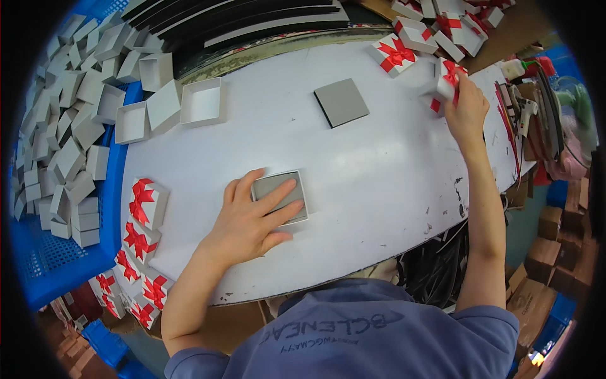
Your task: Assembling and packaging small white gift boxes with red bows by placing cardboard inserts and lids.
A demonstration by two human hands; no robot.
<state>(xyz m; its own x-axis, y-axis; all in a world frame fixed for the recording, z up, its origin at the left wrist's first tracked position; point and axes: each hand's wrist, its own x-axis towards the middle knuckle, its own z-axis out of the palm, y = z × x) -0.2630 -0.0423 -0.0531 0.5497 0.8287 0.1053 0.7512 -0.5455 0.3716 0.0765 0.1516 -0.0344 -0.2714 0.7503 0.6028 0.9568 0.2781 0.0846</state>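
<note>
My left hand point(243, 221) lies with spread fingers over a small white box tray point(307, 208). Its fingertips rest on the grey square pad point(268, 184) set inside that tray. Far to the right, my right hand point(468, 112) grips a white gift box lid point(442, 79) with a red ribbon bow; motion blurs its edge a little. Another bow-topped white lid point(394, 55) sits just left of it. Between the hands, toward the back, lies a grey square pad point(341, 102) with a dark edge.
Open white box trays point(203, 102) line the table's back left. A blue crate point(47, 268) heaped with white boxes stands left. Several bow-topped lids point(149, 202) lie along the left edge. More boxes point(442, 28) pile up at the back right. A glue gun point(527, 114) hangs right.
</note>
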